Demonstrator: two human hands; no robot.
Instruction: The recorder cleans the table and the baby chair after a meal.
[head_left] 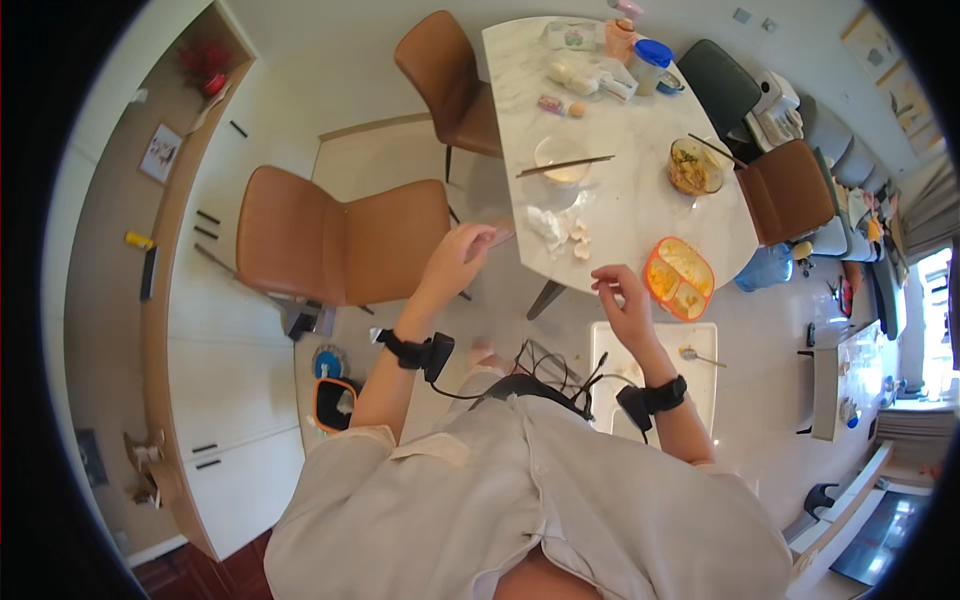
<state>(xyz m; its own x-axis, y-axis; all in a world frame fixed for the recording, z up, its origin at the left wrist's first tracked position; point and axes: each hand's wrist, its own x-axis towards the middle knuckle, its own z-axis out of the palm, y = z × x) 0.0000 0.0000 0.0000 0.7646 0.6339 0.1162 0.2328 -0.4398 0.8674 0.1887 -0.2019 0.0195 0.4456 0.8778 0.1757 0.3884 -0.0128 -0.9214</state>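
- Plate [711, 277], orange-rimmed and divided, on the table [622, 205].
- Right hand [625, 303]: just left of the plate, loosely open, empty.
- Left hand [458, 258]: farther left of it, half-curled; contents unclear.
- Eggshells [581, 241]: left of the plate.

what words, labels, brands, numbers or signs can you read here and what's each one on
None can be read.
White packet at the far end of the table: print too small and blurred.
Small pink packet: too small.
Left framed picture: too blurred to tell whether it has lettering.
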